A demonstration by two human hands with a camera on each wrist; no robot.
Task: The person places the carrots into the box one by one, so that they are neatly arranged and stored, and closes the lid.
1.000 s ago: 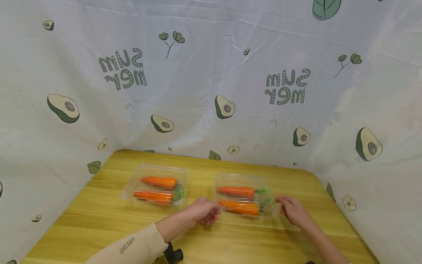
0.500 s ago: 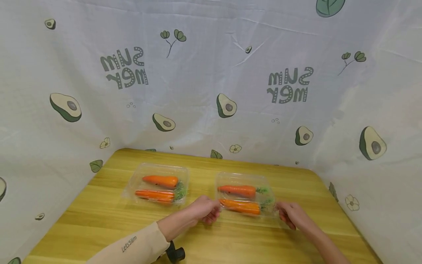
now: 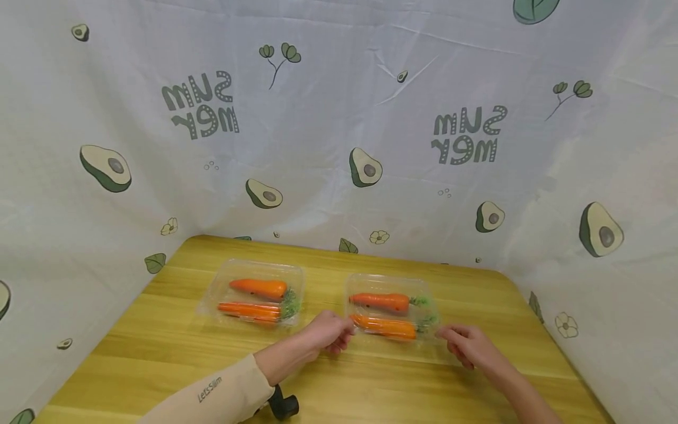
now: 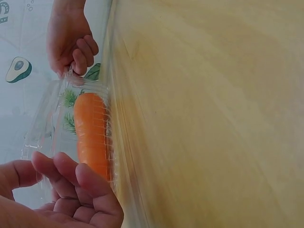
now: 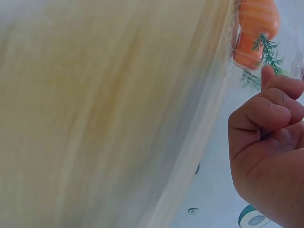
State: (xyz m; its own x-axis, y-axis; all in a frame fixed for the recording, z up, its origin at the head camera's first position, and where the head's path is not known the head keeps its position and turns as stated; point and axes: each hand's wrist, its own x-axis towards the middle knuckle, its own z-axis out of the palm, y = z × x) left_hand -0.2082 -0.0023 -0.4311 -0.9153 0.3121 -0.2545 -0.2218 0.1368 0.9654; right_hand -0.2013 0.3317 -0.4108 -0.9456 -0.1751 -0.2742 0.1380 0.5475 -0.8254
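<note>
Two carrots with green tops, an upper carrot [image 3: 380, 302] and a lower carrot [image 3: 385, 327], lie in a clear plastic container [image 3: 385, 284] on the table. My left hand [image 3: 327, 331] pinches the rim at its near left corner; the left wrist view shows thumb and fingertips meeting there, the other fingers curled. At the near right corner my right hand [image 3: 468, 346] pinches the edge between thumb and forefinger, beside the carrot greens [image 5: 267, 51]. Its other fingers are curled. In the left wrist view the lower carrot shows through the ribbed plastic wall.
A second clear container [image 3: 265, 268] with two more orange carrots stands to the left, a gap away from the first. A wooden table [image 3: 339, 383] lies beneath. White printed cloth [image 3: 318, 118] hangs behind and at both sides. A black device [image 3: 283, 406] sits at my left wrist.
My right hand has slid a little toward me and leftward along the container's right edge to its near corner. My left hand stays at the left corner. The view has shifted slightly.
</note>
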